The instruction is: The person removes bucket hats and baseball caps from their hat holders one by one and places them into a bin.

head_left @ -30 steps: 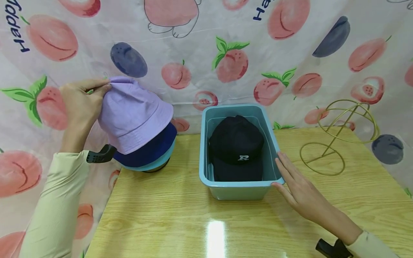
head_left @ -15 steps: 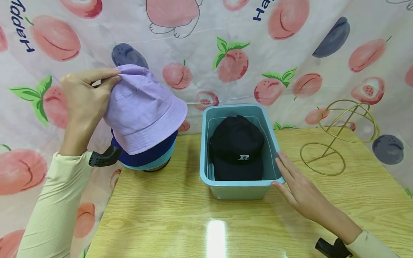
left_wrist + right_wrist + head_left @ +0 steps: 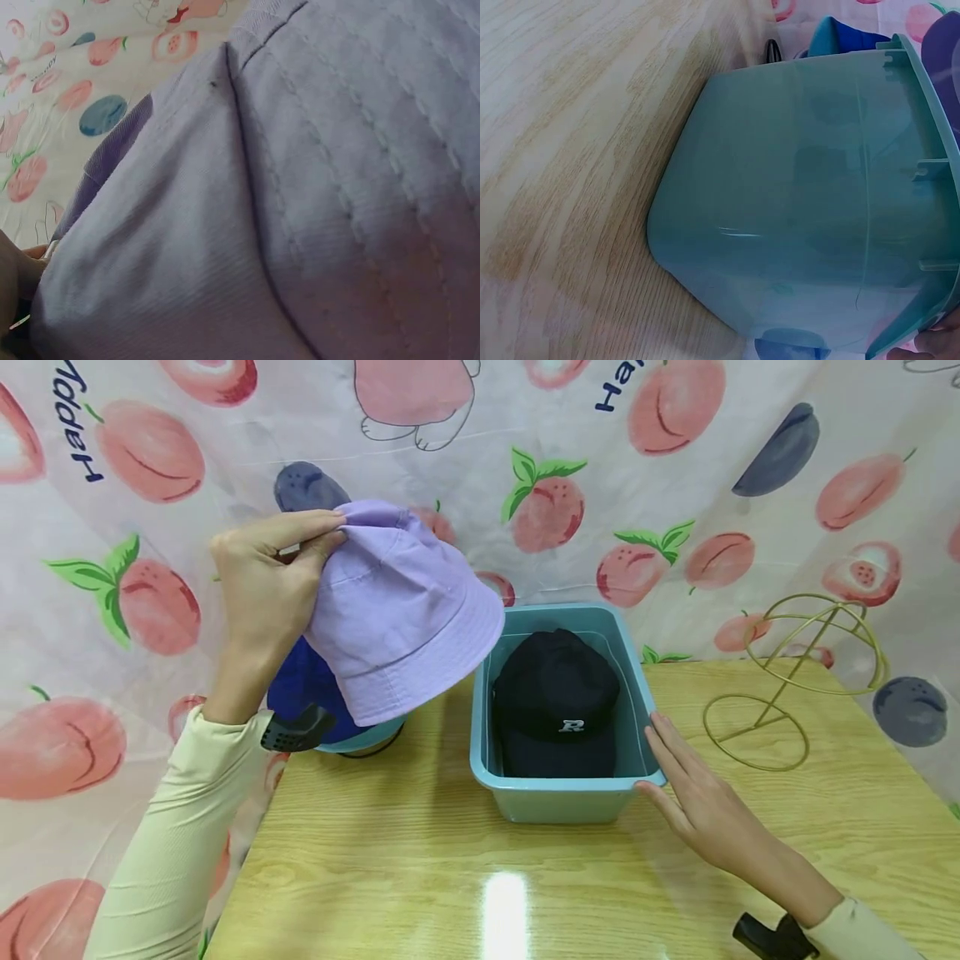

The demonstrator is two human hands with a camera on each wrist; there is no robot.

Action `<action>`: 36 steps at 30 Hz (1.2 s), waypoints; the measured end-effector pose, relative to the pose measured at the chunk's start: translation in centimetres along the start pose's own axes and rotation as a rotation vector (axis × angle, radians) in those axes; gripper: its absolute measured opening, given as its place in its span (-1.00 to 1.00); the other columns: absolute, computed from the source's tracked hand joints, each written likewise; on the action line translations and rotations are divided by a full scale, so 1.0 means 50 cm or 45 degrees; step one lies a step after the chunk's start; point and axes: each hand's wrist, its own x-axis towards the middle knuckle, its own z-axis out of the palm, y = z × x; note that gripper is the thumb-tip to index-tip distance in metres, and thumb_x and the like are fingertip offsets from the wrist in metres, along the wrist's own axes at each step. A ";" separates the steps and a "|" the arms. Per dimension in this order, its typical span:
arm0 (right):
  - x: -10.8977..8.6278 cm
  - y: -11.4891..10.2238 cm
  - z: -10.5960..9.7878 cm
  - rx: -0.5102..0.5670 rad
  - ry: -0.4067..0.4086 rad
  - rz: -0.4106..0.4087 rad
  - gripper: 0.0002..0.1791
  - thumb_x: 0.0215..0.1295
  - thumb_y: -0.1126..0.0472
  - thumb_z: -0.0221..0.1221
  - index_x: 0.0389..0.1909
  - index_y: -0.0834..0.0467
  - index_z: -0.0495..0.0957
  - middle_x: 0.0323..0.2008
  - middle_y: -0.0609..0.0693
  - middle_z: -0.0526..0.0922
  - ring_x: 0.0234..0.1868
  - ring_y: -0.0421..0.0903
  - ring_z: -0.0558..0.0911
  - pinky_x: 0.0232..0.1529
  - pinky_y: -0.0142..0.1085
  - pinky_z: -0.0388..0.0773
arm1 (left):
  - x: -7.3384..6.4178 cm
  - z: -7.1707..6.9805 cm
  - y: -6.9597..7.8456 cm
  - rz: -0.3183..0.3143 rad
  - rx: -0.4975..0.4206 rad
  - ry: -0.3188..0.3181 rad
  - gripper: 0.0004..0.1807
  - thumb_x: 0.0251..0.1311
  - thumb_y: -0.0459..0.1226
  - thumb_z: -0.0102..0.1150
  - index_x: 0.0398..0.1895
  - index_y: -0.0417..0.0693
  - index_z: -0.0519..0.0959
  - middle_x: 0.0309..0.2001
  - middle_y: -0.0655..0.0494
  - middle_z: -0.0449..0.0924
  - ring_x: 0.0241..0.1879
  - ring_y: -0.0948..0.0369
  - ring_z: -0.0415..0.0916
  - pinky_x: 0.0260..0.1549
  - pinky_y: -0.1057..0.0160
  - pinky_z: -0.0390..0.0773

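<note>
My left hand pinches the crown of a lilac bucket hat between thumb and fingers and holds it up in the air, brim slanting down to the right. In the left wrist view the hat's stitched cloth fills most of the picture. A blue hat and a light blue one are stacked below, partly hidden by the lilac hat and wrist. My right hand lies with straight fingers against the right front corner of a teal plastic bin. Inside the bin sits a black baseball cap with a white R.
A gold wire stand stands on the wooden table, right of the bin. Behind the table hangs a fruit-printed cloth. The table's left edge runs below my left forearm.
My left hand has lifted the lilac hat off the hat stack and carried it right, close to the bin. More of the blue hat shows. My right hand stays at the bin.
</note>
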 end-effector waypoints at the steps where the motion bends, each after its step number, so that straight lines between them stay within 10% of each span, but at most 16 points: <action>1: 0.000 0.001 0.000 0.003 0.004 -0.001 -0.22 0.32 0.09 0.16 0.44 0.26 0.04 0.47 0.13 -0.03 0.44 0.03 0.04 0.22 -0.08 0.30 | -0.001 0.008 0.003 -0.006 -0.023 -0.006 -0.91 0.02 -0.46 0.34 -0.37 -0.25 0.74 -0.30 -0.09 0.70 -0.26 0.44 0.61 -0.12 0.42 0.54; 8: -0.001 0.004 0.005 0.021 0.031 -0.023 -0.22 0.31 0.11 0.17 0.43 0.27 0.06 0.46 0.15 -0.01 0.44 0.04 0.04 0.34 -0.45 -0.03 | -0.007 0.057 0.014 0.011 -0.129 -0.057 -0.93 0.03 -0.43 0.36 -0.39 -0.19 0.75 -0.31 -0.04 0.71 -0.25 0.38 0.63 -0.14 0.39 0.55; 15: 0.000 0.005 0.003 0.022 0.014 0.012 -0.22 0.32 0.10 0.16 0.44 0.26 0.03 0.47 0.14 -0.03 0.44 0.04 0.03 0.16 0.05 0.32 | -0.014 0.113 0.031 0.078 -0.279 -0.078 -0.93 0.02 -0.42 0.37 -0.40 -0.20 0.75 -0.33 -0.04 0.71 -0.20 0.29 0.64 -0.09 0.33 0.55; 19: 0.002 0.004 0.005 0.031 0.025 0.014 -0.22 0.32 0.11 0.16 0.44 0.26 0.04 0.46 0.15 -0.02 0.44 0.05 0.03 0.26 -0.05 0.24 | -0.020 0.148 0.033 0.154 -0.331 -0.067 -0.92 0.01 -0.45 0.36 -0.39 -0.24 0.74 -0.35 -0.05 0.71 -0.20 0.23 0.64 -0.09 0.31 0.55; 36: 0.000 0.004 0.008 0.056 0.038 0.018 -0.24 0.33 0.14 0.15 0.43 0.29 0.04 0.47 0.17 -0.04 0.43 0.08 0.07 0.01 0.19 0.37 | -0.067 0.263 0.032 0.028 -0.460 -0.130 -0.90 0.03 -0.43 0.36 -0.35 -0.23 0.74 -0.28 -0.04 0.71 -0.19 0.30 0.64 -0.12 0.33 0.56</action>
